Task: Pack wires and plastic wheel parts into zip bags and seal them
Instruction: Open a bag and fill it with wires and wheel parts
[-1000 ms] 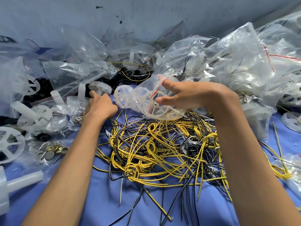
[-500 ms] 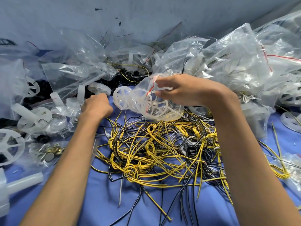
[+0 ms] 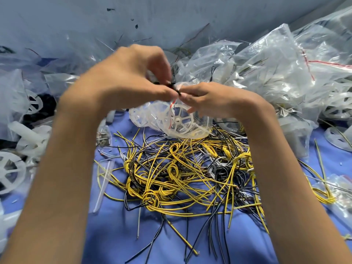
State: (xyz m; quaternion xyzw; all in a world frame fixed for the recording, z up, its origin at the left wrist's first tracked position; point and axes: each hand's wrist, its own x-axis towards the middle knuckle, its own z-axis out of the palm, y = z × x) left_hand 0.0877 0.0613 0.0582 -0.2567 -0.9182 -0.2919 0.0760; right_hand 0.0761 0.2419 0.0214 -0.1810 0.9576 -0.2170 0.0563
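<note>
A clear zip bag with a red seal line hangs above the wire pile and holds white spoked plastic wheels. My right hand pinches the bag's top edge. My left hand meets it there, its thumb and fingers pinching a small dark part at the bag's mouth. A tangle of yellow and black wires lies on the blue cloth under both hands.
Filled and empty clear bags pile up at the back and right against the grey wall. Loose white wheels and plastic shafts lie at the left. Another bagged wire bundle sits at the right edge.
My left hand has left the parts heap at the left and risen to the bag's mouth with a small dark part. My right hand keeps holding the bag.
</note>
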